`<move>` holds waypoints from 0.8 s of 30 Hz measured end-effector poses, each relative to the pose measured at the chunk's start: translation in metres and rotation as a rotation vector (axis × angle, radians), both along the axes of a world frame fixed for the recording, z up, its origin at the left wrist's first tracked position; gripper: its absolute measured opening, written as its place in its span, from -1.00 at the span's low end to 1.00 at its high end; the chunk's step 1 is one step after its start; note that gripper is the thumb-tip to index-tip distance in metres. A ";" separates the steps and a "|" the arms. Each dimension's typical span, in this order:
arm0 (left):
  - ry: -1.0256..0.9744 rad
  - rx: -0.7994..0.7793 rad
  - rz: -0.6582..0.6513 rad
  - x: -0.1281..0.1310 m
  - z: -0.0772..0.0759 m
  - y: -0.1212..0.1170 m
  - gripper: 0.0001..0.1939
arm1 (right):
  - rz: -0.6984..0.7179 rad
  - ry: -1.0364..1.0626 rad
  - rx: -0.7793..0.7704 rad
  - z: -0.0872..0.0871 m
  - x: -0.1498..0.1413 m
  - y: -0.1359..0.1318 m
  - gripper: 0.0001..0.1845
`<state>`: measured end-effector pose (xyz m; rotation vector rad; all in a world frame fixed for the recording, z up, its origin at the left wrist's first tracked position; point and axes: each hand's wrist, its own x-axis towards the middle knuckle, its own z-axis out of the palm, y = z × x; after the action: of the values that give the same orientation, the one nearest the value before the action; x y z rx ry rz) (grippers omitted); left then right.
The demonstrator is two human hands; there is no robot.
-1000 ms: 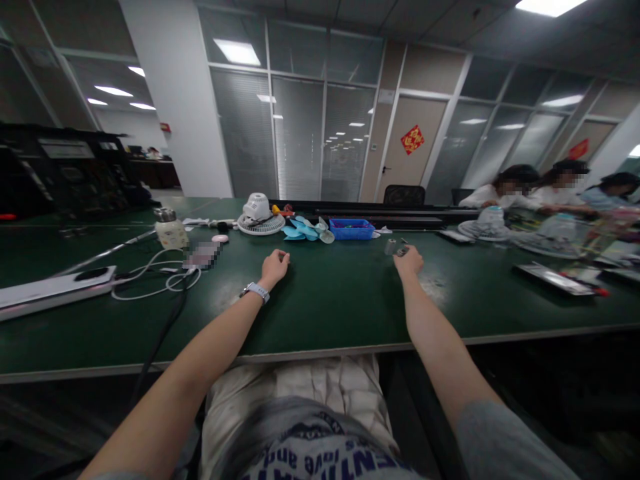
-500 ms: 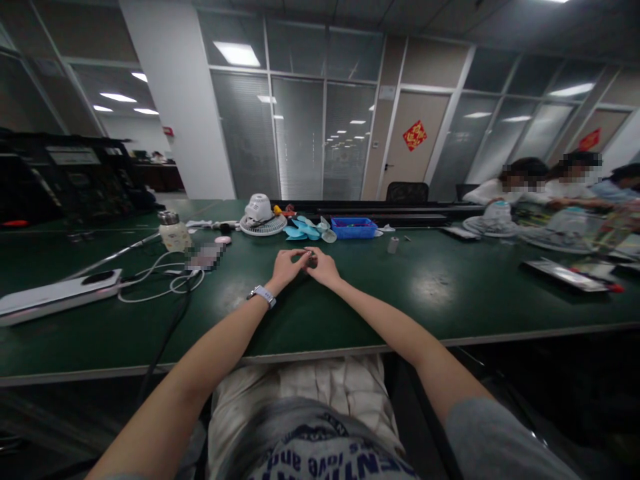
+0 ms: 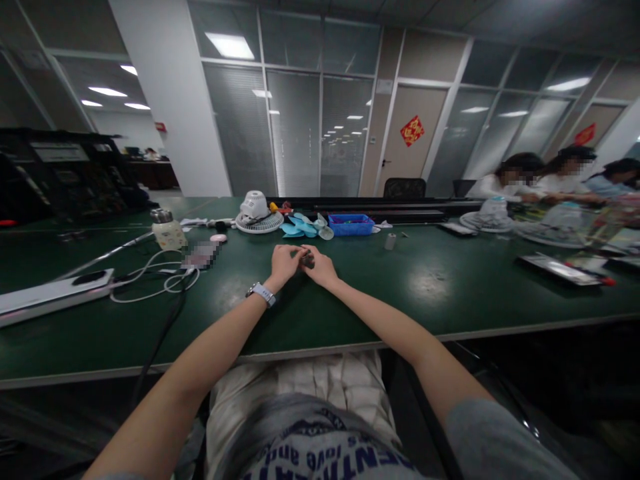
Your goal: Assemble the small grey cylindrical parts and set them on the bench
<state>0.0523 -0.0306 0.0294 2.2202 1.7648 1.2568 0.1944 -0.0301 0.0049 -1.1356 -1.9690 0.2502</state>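
My left hand (image 3: 285, 265) and my right hand (image 3: 323, 268) meet over the green table in front of me. Between their fingertips is a small dark metal part (image 3: 309, 260), partly covered by the fingers, so its exact kind does not show. The right fingers are closed around it; the left thumb and fingers pinch at its near left side. A small grey metal cylinder (image 3: 391, 241) stands on the table to the right of my hands, with a tiny metal piece (image 3: 405, 235) beyond it.
Behind my hands lie light-blue fan blades (image 3: 300, 227), a white fan body (image 3: 254, 208) on its grille, and a blue basket (image 3: 351, 225) of small items. A bottle (image 3: 169, 230), white cables and a power strip (image 3: 55, 293) occupy the left. People sit at the far right.
My right hand came left from beside the grey cylinder, bringing the small dark part to my left hand. Since then both hands have stayed together, with the part showing more between the fingers.
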 end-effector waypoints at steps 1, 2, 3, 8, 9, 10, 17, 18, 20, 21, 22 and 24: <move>0.007 0.022 0.003 0.000 0.000 0.000 -0.72 | 0.001 -0.002 0.002 0.001 0.000 -0.001 -0.35; 0.010 0.047 0.003 0.000 0.001 0.000 -0.73 | 0.002 -0.006 0.002 0.001 0.000 -0.002 -0.35; 0.007 0.071 0.003 -0.001 0.001 0.000 -0.74 | 0.001 -0.010 0.001 0.002 0.000 -0.003 -0.36; -0.092 0.090 0.083 -0.009 0.003 0.003 -0.70 | -0.006 0.006 -0.010 0.002 0.000 -0.005 -0.33; -0.100 0.066 0.098 -0.012 0.001 0.004 -0.70 | -0.004 0.017 -0.013 0.001 0.000 -0.004 -0.32; -0.097 0.033 0.103 -0.015 -0.002 0.007 -0.70 | -0.004 0.027 -0.017 0.001 0.000 -0.003 -0.31; -0.019 -0.289 0.063 -0.032 -0.027 0.026 -0.68 | -0.315 0.088 0.015 0.013 0.045 0.013 -0.35; -0.001 -0.294 0.061 -0.032 -0.028 0.027 -0.67 | -0.403 0.076 0.033 0.016 0.060 0.015 -0.37; 0.033 -0.284 0.052 -0.031 -0.028 0.026 -0.67 | -0.597 0.037 0.057 0.022 0.094 0.017 -0.40; 0.041 -0.279 0.045 -0.031 -0.027 0.025 -0.67 | -0.702 0.022 0.056 0.025 0.111 0.017 -0.41; 0.045 -0.274 0.037 -0.030 -0.027 0.024 -0.67 | -0.803 0.015 0.045 0.026 0.127 0.017 -0.41; 0.043 -0.269 0.025 -0.030 -0.026 0.023 -0.68 | -0.981 0.029 -0.004 0.027 0.157 0.015 -0.43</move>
<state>0.0225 -0.0076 0.0034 2.0948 1.8554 0.9175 0.3510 -0.0147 0.0315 -1.9201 -1.1824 -0.2494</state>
